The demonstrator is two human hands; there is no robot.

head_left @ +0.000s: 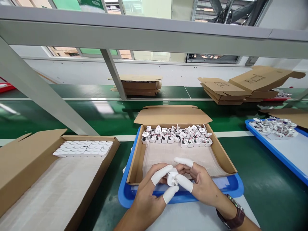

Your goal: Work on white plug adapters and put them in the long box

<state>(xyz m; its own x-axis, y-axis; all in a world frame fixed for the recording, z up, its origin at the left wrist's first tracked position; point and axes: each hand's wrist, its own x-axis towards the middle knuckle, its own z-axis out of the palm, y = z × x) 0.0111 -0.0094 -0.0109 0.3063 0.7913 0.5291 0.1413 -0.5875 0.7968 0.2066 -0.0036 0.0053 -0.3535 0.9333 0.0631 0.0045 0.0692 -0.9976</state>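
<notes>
The left hand (pixel 151 194) has finger and thumb closed around a white case (pixel 171 178), apparently steadying it; the right hand (pixel 202 184) presses a thumb to it, forefinger lifted away. It's held over the near edge of the box (pixel 226 157). Parts (pixel 170 138) line the far edge, probably for order.

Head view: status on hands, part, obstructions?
Left hand holding small white piece; right hand touching it. More white pieces at far end of open carton. Nothing visibly blocking.

Factory workshop, boxed white parts (pixel 176 138)
</notes>
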